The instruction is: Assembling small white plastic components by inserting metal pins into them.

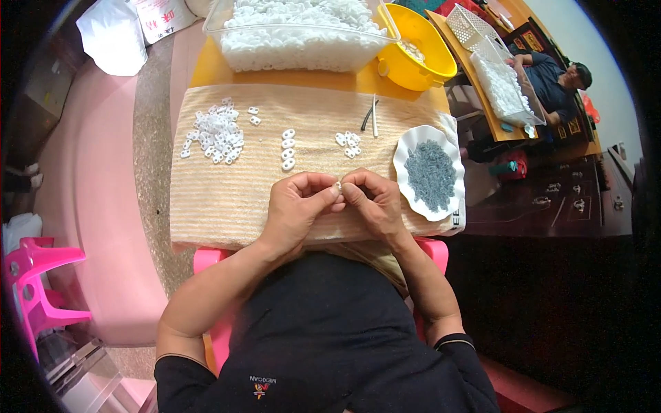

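Note:
My left hand point(295, 208) and my right hand point(377, 204) meet above the front of the striped towel point(227, 206). Their fingertips pinch a small whitish piece point(338, 185), mostly hidden by the fingers. Beyond them a short column of white two-hole plastic pieces point(288, 150) lies on the towel. A larger pile of such pieces point(217, 134) spreads at the left, and a small cluster point(349, 144) sits at the right. Past that cluster, a dark stick point(365, 118) and a pale stick point(374, 117) cross. Right of my hands, a white wavy-rimmed dish point(399, 168) holds many grey-blue bits.
At the table's far side stand a clear bin point(213, 31) heaped with white pieces and a yellow basin point(451, 67). Pink plastic stools point(41, 275) are on the left floor. Another person point(554, 86) sits at a table on the right, beside a container of white pieces point(506, 89).

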Demonstrator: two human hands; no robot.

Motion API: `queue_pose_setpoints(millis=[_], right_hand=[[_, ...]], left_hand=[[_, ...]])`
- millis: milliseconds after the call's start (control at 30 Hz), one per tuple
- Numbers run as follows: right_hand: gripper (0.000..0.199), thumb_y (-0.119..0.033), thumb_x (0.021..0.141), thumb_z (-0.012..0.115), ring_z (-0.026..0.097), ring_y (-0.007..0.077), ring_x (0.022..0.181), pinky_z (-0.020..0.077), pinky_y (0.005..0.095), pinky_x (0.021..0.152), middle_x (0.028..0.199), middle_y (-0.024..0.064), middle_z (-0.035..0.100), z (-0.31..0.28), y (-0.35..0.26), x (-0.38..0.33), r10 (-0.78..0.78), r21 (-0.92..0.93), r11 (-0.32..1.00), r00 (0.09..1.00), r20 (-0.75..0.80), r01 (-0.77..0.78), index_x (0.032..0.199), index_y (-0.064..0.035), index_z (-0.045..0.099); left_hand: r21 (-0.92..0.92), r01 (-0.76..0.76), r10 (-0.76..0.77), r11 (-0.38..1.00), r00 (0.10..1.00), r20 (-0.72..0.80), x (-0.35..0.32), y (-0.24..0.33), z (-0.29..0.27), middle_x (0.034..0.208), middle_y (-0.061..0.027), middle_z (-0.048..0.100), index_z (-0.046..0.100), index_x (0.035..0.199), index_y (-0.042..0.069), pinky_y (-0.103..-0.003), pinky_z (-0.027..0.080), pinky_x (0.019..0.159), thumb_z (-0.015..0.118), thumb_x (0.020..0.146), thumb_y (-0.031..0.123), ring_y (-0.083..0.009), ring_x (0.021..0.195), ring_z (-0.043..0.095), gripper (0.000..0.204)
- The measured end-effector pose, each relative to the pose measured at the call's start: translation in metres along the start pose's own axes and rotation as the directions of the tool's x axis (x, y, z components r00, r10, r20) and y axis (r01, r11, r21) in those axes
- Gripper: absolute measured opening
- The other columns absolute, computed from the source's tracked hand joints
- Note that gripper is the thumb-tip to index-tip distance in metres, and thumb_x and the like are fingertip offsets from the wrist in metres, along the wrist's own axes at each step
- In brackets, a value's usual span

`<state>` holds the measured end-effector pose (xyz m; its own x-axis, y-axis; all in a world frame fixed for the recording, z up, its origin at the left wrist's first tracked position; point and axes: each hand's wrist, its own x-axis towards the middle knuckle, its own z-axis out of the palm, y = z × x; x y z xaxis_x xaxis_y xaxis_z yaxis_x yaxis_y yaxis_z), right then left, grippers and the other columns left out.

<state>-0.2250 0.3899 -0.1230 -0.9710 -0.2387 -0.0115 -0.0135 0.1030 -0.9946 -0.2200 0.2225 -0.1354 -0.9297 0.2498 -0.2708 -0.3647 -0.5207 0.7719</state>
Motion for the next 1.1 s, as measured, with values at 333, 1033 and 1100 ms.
queue_pose_setpoints(millis=[333, 1033, 1100], right_hand=[[0.013, -0.011, 0.094, 0.058, 0.054, 0.0054, 0.073, 0.0437, 0.0195, 0.066, 0.081, 0.0001, 0.061, 0.001, 0.002, -0.001, -0.018, -0.065, 0.998, 1.0, -0.003, 0.017, 0.09, 0.001, 0.062], [0.02, -0.016, 0.096, 0.055, 0.059, 0.0072, 0.07, 0.0482, 0.0213, 0.066, 0.076, 0.0029, 0.065, -0.002, -0.005, 0.004, 0.023, 0.015, 1.0, 0.998, 0.052, -0.023, 0.087, 0.0007, 0.062], [0.02, -0.016, 0.096, 0.055, 0.059, 0.0072, 0.072, 0.0482, 0.0214, 0.068, 0.078, 0.003, 0.065, -0.003, -0.005, 0.004, 0.042, 0.044, 0.998, 0.997, 0.07, -0.045, 0.088, 0.0006, 0.062]], left_hand=[[-0.007, -0.008, 0.008, 1.0, 1.0, 0.012, -0.001, 0.001, 0.0, 0.087, -0.0081, 0.067, 0.063, 0.099, -0.004, -0.022, 0.054, 0.071, 0.066, 0.086, 0.005, -0.0115, 0.075, 0.064, 0.016], [-0.013, -0.031, 0.031, 0.999, 0.999, 0.021, -0.002, 0.004, 0.002, 0.087, -0.0079, 0.066, 0.063, 0.098, -0.004, -0.023, 0.055, 0.072, 0.064, 0.088, 0.005, -0.0116, 0.076, 0.064, 0.013], [-0.026, -0.017, 0.017, 1.0, 1.0, 0.018, -0.001, 0.004, 0.002, 0.087, -0.0079, 0.066, 0.063, 0.098, -0.004, -0.023, 0.055, 0.072, 0.064, 0.088, 0.004, -0.0117, 0.076, 0.064, 0.013]])
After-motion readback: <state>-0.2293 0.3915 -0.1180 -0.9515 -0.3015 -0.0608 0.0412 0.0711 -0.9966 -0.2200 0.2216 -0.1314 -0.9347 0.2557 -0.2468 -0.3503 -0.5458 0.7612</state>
